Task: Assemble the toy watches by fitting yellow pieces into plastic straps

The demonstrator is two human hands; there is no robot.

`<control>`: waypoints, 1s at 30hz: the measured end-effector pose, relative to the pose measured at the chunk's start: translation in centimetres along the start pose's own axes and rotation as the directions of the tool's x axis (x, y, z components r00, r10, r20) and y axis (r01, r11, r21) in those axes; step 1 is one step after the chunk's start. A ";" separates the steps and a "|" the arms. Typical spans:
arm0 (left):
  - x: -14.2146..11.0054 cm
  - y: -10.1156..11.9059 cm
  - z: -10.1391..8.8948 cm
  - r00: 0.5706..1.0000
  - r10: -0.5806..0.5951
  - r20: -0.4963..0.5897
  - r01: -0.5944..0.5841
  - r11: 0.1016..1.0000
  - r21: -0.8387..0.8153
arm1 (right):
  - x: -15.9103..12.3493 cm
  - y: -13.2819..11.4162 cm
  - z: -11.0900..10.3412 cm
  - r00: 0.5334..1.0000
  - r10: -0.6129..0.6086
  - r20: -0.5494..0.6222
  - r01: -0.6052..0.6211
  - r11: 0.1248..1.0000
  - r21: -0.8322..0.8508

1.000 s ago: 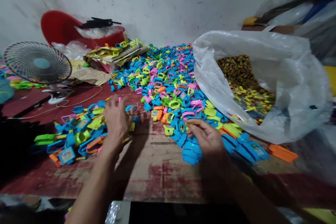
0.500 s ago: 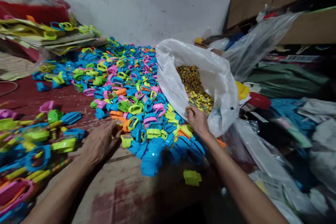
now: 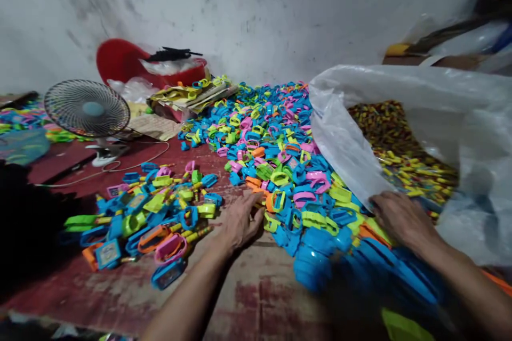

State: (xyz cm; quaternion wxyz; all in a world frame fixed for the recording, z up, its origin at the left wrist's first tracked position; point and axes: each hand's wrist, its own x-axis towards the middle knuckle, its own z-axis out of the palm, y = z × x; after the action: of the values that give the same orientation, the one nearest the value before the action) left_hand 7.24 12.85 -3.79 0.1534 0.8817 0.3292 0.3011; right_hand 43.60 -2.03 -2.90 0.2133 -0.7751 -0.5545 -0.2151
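A broad heap of colourful plastic toy watches (image 3: 276,144), in blue, green, pink and orange, spreads over the table. At its near left edge lies my left hand (image 3: 242,221), thumb apart from the fingers, fingertips close to some orange pieces. My right hand (image 3: 404,221) has its fingers closed at the near rim of a white plastic bag (image 3: 340,138). Small yellow and brown sticks (image 3: 416,170) fill part of the open bag. Left of my left hand is a smaller pile of watches (image 3: 154,202) mixed with yellow sticks.
A clip fan (image 3: 90,109) with a trailing cord stands at the left on the red tabletop (image 3: 76,282). Behind it are a red chair or tub (image 3: 120,61) and stacked papers (image 3: 188,98). A dark blurred shape (image 3: 32,224) fills the left edge. A wall runs behind.
The view has swung left, bringing the fan and the whole smaller pile into sight. Both hands stay near the same spots by the heap and the bag.
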 end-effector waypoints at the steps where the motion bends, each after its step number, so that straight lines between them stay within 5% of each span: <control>1: 0.1 0.0 -0.2 0.998 -0.049 -0.028 0.049 0.999 0.014 | 0.0 0.2 -0.1 1.000 -0.024 0.020 0.024 1.000 -0.002; 3: 0.6 -0.3 -1.1 0.979 -0.178 -0.095 0.183 0.982 0.047 | 0.1 0.5 -0.8 0.994 -0.090 0.062 0.089 0.996 0.017; 6: 2.5 -1.5 -2.6 0.919 -0.360 -0.163 0.381 0.916 0.126 | 0.7 -0.7 -3.5 0.982 -0.179 -0.054 0.180 0.983 0.026; 10: 6.0 -2.9 -3.1 0.839 -0.520 -0.162 0.544 0.817 0.193 | 0.5 -5.9 -7.6 0.960 -0.180 -0.215 0.207 0.972 0.107; 14: 7.5 -3.7 -3.0 0.794 -0.596 -0.123 0.608 0.771 0.189 | -2.5 -10.9 -9.0 0.984 -0.111 -0.141 0.151 0.938 0.313; 19: 5.1 -3.0 -5.5 0.865 -0.490 -0.111 0.501 0.858 0.117 | -6.1 -12.6 -8.2 0.999 -0.038 0.019 0.021 0.833 0.552; 22: 2.2 -0.7 -6.7 0.928 -0.369 -0.058 0.371 0.928 0.033 | -6.0 -14.9 -8.5 0.987 -0.088 0.134 -0.040 0.675 0.737; 24: 0.2 1.4 -6.8 0.943 -0.324 0.080 0.334 0.920 -0.204 | -5.4 -17.2 -8.7 0.986 -0.063 0.152 -0.093 0.550 0.830; 25: -0.7 2.5 -6.7 0.939 -0.303 0.163 0.343 0.859 -0.379 | -5.1 -18.3 -8.8 0.988 -0.018 0.154 -0.127 0.484 0.866; 27: -2.3 4.5 -6.1 0.916 -0.249 0.316 0.402 0.594 -0.697 | -4.7 -20.0 -8.6 0.969 0.103 0.223 -0.245 0.349 0.904; 30: -4.1 7.0 -4.5 0.861 -0.249 0.443 0.490 0.175 -0.854 | -4.9 -20.7 -8.0 0.903 0.206 0.376 -0.407 0.140 0.902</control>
State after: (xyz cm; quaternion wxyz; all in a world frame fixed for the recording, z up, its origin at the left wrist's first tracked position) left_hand 5.36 5.30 1.18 0.7472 0.5293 0.2702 0.2976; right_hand 21.66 -4.28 2.72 0.6422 -0.5797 -0.4091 0.2900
